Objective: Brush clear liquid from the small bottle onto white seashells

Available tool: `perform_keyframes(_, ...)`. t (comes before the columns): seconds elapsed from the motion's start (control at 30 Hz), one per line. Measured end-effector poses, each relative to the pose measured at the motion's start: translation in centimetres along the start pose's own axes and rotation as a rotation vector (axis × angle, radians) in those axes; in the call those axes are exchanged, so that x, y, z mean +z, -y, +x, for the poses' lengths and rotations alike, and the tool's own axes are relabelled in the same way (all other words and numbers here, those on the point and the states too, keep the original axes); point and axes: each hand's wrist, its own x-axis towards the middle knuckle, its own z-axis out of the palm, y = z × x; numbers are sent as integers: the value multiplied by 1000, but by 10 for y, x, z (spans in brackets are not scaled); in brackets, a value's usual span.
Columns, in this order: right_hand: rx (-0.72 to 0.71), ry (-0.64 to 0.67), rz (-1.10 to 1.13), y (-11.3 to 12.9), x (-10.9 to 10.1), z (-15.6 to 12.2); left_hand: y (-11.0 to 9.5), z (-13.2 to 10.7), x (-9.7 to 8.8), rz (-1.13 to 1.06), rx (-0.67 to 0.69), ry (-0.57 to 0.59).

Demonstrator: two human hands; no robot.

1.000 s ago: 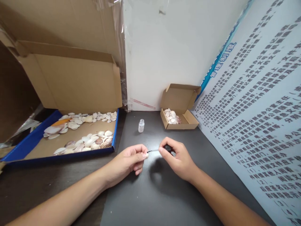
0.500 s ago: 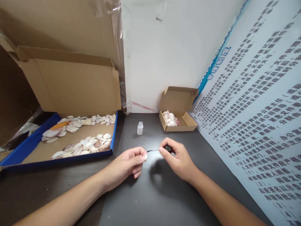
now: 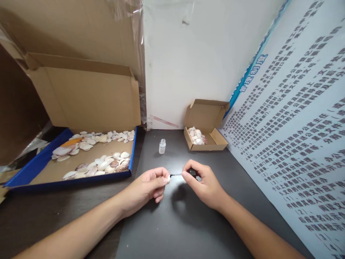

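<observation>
Fingertips of the left hand (image 3: pixel 147 187) pinch a small pale shell (image 3: pixel 168 178) at lower centre of the frame, above the dark table (image 3: pixel 183 223). Right hand (image 3: pixel 203 183) fingers are clamped on a thin brush (image 3: pixel 179 174) with a black cap, its tip touching the shell. Behind them stands a small clear bottle (image 3: pixel 162 146). At centre right sits a small cardboard box (image 3: pixel 206 135) of shells; at left, a blue tray (image 3: pixel 37 162) of shells.

Probably a makeshift craft corner in an office: a large white notice board of dense printed text (image 3: pixel 291 118) leans right of the right hand (image 3: pixel 207 184), and shell-filled brown cardboard boxes (image 3: pixel 81 97) sit beyond the left hand (image 3: pixel 147 187) on a dark grey bench (image 3: pixel 183 223).
</observation>
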Motion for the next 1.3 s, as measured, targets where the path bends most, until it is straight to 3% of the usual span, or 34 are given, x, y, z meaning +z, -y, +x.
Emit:
perform_keyframes(0.83, 16, 27, 48, 1, -2, 1, -2, -1, 2, -9, -4, -13)
perform_keyframes(1.0, 28, -18, 43, 2, -2, 0, -2, 0, 3, -26, -7, -21)
perform_keyframes(1.13, 15, 32, 64, 3, -1, 0, -1, 0, 2, -50, -13, -11)
perform_keyframes(1.3, 21, -46, -11, 3, -1, -1, -3, -1, 3, -51, -23, -24)
